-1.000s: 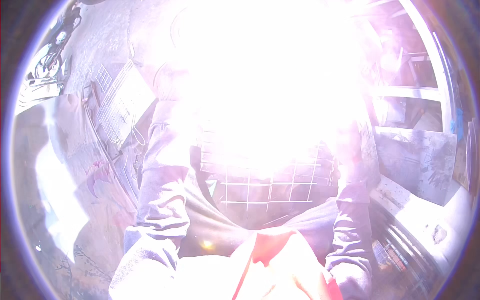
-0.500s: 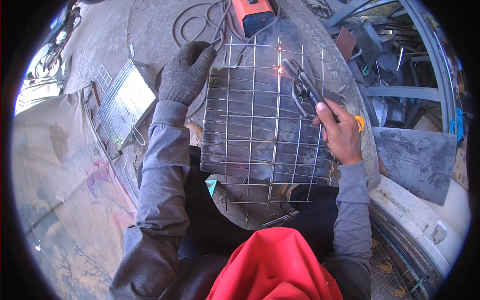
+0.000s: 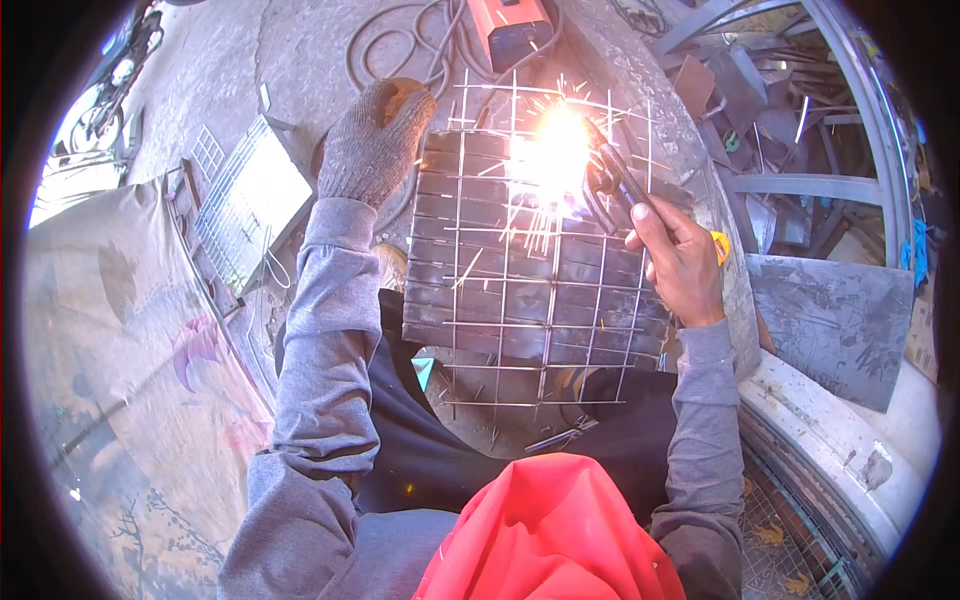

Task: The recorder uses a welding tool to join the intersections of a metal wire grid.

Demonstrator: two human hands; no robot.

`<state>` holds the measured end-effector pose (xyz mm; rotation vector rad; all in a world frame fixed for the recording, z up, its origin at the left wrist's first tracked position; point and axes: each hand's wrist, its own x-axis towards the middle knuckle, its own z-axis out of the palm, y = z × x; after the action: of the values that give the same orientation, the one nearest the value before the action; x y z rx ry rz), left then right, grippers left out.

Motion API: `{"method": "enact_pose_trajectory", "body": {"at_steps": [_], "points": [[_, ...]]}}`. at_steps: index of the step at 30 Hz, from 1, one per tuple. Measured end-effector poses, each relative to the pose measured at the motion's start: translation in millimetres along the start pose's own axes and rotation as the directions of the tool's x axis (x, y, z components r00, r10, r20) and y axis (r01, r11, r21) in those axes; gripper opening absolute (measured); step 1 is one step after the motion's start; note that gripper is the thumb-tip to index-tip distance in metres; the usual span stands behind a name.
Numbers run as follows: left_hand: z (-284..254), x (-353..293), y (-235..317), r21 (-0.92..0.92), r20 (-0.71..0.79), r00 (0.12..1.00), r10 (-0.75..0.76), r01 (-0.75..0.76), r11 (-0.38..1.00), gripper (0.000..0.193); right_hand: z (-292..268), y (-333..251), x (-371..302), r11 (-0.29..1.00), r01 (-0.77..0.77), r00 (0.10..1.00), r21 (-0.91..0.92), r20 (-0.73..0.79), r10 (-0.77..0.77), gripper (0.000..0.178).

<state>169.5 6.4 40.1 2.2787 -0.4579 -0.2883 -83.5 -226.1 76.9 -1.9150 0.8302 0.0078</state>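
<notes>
My left hand (image 3: 370,145), in a grey knit glove, is closed beside the far left corner of a wire grid (image 3: 503,325). Whatever its curled fingers hold is hidden. In my bare right hand (image 3: 682,260) is a dark welding electrode holder (image 3: 625,182), tilted so its tip points away and to the left. A bright white arc (image 3: 560,145) with flying sparks burns at the tip, over the far part of the grid. The glare hides the electrode and the wire crossing there. Beneath the grid lies a dark metal sheet (image 3: 475,278).
An orange and black machine (image 3: 512,35) stands at the far side with coiled cable (image 3: 385,45) on the floor. A smaller wire grid on a frame (image 3: 255,205) leans at left by a tan cloth (image 3: 120,320). Metal scrap (image 3: 740,85) and a grey sheet (image 3: 825,325) are at right.
The small orange glow at the electrode tip has become a bright white arc throwing sparks. My left hand and the grid have shifted only slightly; my right hand keeps its grip.
</notes>
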Motion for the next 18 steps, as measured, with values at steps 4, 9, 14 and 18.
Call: {"method": "enact_pose_trajectory", "body": {"at_steps": [4,9,14,18], "points": [[-0.5,2.9,-11.8,0.026,-0.002,0.986,0.164,-0.164,0.986,0.042,-3.7,-8.2,-4.8,0.998,0.000,1.000,0.063,-0.010,0.000,0.041],[-2.1,1.2,-8.3,-0.114,-0.013,0.994,0.107,-0.108,0.988,0.042,-12.3,-11.8,-14.0,0.997,-0.025,1.000,0.072,0.001,0.025,0.044],[-4.6,2.4,-4.5,-0.106,0.022,0.996,0.085,-0.082,0.991,0.043,-14.7,-6.9,-25.1,0.998,-0.053,0.998,0.032,0.035,0.052,0.045],[-3.6,0.8,-4.8,-0.102,-0.003,0.996,0.090,-0.090,0.991,0.044,-13.7,-1.5,-33.6,0.995,-0.095,0.993,0.035,0.075,0.093,0.046]]}}
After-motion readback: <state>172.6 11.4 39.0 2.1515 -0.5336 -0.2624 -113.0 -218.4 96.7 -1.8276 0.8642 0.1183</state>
